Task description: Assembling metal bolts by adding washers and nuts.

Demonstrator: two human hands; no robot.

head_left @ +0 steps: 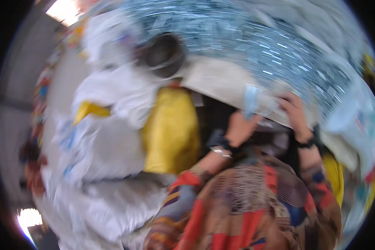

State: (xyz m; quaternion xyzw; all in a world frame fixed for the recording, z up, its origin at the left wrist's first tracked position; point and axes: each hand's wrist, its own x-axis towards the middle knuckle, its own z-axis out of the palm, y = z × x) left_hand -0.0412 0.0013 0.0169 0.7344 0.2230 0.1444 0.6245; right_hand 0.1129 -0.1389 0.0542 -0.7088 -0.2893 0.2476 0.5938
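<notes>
The whole view is smeared by motion. My left hand [238, 127] is raised in front of me, its fingers closed on a pale blue, thin piece [251, 100] that stands up from it. My right hand [296, 111] is just to the right, its fingers curled over the near edge of a beige sack [221, 81]. Both wrists carry dark bands, and both sleeves are patterned in red, brown and blue. Behind the beige sack lies a large heap of shiny blue-white scraps [254, 37].
A yellow sack [171, 129] stands left of my hands, with several full white sacks [108, 137] beyond it. A dark round container [164, 54] sits at the top of the pile. More pale bags [354, 121] lie at the right.
</notes>
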